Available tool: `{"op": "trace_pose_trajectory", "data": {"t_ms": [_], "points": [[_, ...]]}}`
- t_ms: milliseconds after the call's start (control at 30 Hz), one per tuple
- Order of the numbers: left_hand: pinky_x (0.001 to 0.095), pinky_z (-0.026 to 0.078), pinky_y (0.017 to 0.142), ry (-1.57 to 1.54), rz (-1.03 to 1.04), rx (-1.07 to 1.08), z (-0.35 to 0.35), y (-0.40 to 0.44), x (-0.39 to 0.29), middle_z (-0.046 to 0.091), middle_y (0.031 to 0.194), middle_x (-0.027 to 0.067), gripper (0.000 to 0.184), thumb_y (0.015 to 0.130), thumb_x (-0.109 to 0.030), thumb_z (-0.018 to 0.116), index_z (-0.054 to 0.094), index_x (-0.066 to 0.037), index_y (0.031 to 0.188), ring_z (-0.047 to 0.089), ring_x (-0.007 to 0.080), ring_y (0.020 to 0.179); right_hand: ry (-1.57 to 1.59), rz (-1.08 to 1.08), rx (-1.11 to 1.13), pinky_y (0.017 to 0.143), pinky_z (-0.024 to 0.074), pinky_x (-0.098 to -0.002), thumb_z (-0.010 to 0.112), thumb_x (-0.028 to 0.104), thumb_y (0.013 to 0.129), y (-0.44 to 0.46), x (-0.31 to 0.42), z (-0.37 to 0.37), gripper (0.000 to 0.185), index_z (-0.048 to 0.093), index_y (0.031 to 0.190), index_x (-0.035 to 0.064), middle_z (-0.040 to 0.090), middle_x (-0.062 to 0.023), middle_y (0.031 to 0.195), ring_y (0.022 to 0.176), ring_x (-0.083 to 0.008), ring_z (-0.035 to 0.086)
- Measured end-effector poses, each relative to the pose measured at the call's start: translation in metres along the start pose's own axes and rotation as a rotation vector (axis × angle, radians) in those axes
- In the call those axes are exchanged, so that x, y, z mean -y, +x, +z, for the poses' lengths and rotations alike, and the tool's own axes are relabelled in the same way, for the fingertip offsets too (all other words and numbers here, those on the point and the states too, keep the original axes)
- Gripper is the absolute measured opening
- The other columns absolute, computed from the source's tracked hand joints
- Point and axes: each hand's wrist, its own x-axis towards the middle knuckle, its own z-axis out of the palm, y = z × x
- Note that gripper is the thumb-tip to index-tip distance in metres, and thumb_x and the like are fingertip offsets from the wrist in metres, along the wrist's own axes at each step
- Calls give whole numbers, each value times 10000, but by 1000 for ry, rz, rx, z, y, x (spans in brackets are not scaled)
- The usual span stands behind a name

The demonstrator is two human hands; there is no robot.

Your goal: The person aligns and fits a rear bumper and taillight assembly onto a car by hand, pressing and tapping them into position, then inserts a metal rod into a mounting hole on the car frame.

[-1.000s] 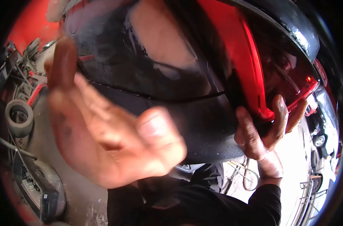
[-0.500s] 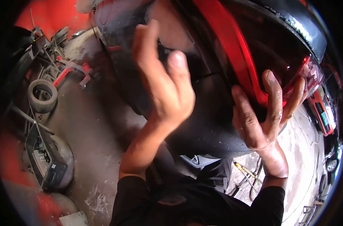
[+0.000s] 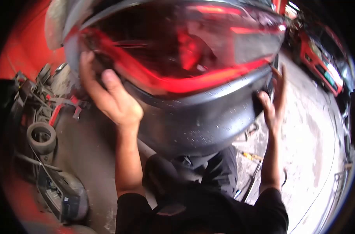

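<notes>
A large car tail light [image 3: 146, 58] with a glowing red strip along its lower edge fills the upper middle. Below it curves a dark bumper [image 3: 201, 124] speckled with water drops. At the light's left end is my left hand [image 3: 113, 97], its thumb and fingers spread; whether the fingertips touch the body there is blurred. Along the right end of the light and bumper, my right hand [image 3: 274, 103] is raised with thumb and fingers apart. Some of its fingers are hidden by each other, and contact with the edge cannot be made out.
On the left floor lie a tire-like ring [image 3: 41, 137], a red metal piece [image 3: 60, 109] and a dark bumper-like part [image 3: 62, 193]. Yellow-handled tools [image 3: 249, 156] rest on the concrete right of my legs. A red car [image 3: 320, 66] stands at the far right.
My view has swung so the tail light now faces me and lies wide across the top. My left hand has moved left and down; my right hand has shifted off the light's face to its right edge.
</notes>
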Motion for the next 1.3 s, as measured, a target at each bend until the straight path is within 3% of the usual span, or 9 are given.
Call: {"op": "trace_pose_trajectory", "data": {"t_ms": [133, 233, 300, 767, 967, 1000, 1033, 1200, 1300], "points": [[466, 354, 1157, -75, -69, -35, 6, -7, -3, 490, 1461, 222, 493, 1104, -312, 457, 492, 70, 1415, 481, 335, 1359, -171, 94, 279, 1153, 370, -437, 897, 593, 659, 12, 8, -7, 1194, 358, 1542, -4, 536, -239, 1431, 1380, -343, 480], [449, 322, 1178, 81, -22, 52, -4, -3, -3, 485, 1465, 237, 549, 1099, -280, 474, 375, 87, 1495, 460, 310, 1383, 102, 196, 186, 1122, 396, -428, 908, 564, 683, 6, 25, 13, 1160, 365, 1515, -35, 551, -207, 1400, 1305, -323, 533], [444, 305, 1181, -123, -35, 10, -1, -6, 10, 502, 1452, 224, 512, 1093, -250, 476, 413, 75, 1483, 459, 320, 1375, 90, 204, 136, 1105, 402, -433, 904, 559, 706, 0, 18, 15, 1157, 346, 1523, -41, 550, -211, 1391, 1283, -338, 545], [438, 330, 1171, -60, 41, -5, -27, -14, 11, 496, 1445, 213, 509, 1105, -226, 418, 352, 60, 1520, 474, 305, 1360, 19, 117, 25, 1103, 403, -419, 839, 598, 779, 0, 15, 26, 1077, 393, 1513, -53, 541, -185, 1437, 1295, -302, 552], [469, 289, 1200, 133, 19, -23, -33, -53, 19, 407, 1517, 261, 556, 1108, -260, 395, 306, 111, 1512, 413, 370, 1414, 73, 89, -3, 1099, 401, -404, 819, 523, 839, 0, 11, 29, 988, 391, 1514, -58, 536, -177, 1441, 1276, -284, 561], [472, 250, 1221, 180, 59, 192, -28, -31, 9, 350, 1561, 279, 594, 1103, -258, 386, 239, 113, 1543, 363, 394, 1451, 83, 91, -3, 1100, 401, -405, 818, 522, 841, 0, 12, 30, 986, 392, 1514, -59, 536, -177, 1441, 1275, -284, 561], [581, 229, 1183, -23, 17, 8, -10, -23, 15, 350, 1541, 327, 621, 1068, -270, 467, 302, 110, 1530, 366, 498, 1404, 89, 99, 14, 1101, 400, -406, 816, 522, 842, -1, 14, 28, 984, 392, 1513, -61, 536, -178, 1441, 1274, -285, 562], [471, 264, 1211, 3, 14, 53, -11, -15, 16, 393, 1536, 275, 573, 1091, -229, 411, 273, 111, 1531, 369, 398, 1453, 84, 66, 21, 1095, 402, -402, 807, 525, 852, 2, 11, 28, 984, 383, 1526, -54, 533, -173, 1439, 1284, -275, 544], [455, 322, 1174, -84, -12, 9, -19, -25, 21, 466, 1470, 242, 486, 1074, -197, 467, 391, 86, 1461, 458, 363, 1372, 103, 84, 20, 1086, 410, -403, 820, 531, 835, 0, 10, 27, 1007, 383, 1523, -60, 542, -182, 1425, 1276, -284, 549]]}}
